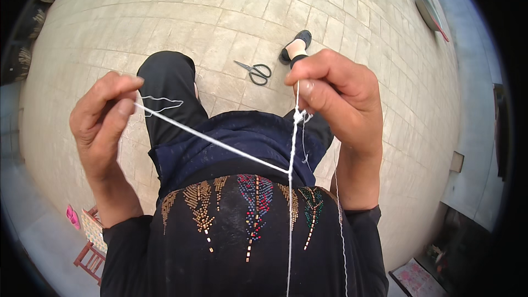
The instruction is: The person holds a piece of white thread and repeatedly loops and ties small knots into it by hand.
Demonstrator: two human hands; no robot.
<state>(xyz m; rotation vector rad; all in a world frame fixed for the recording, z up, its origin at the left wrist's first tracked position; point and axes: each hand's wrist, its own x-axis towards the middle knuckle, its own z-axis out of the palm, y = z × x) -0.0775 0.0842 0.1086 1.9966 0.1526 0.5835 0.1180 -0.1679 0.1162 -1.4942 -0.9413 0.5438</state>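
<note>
White thread (214,141) runs taut from my left hand (103,115) to a junction above my beaded black shirt (231,231). My left thumb and index finger pinch its end, and a thin loose loop hangs beside them. From that junction one strand rises to my right hand (338,95), where thumb and forefinger grip it. Another strand drops straight down past the lower picture edge. Just below my right fingers sits a small knotted tangle (300,115) of the thread. A separate thin strand (340,222) hangs by my right forearm.
Black-handled scissors (258,73) lie on the paved floor (231,0) beyond my lap. My foot in a black shoe (303,39) rests nearby. A basin (427,11) stands far right. Pink slippers (72,217) and a wooden chair (90,262) are at lower left.
</note>
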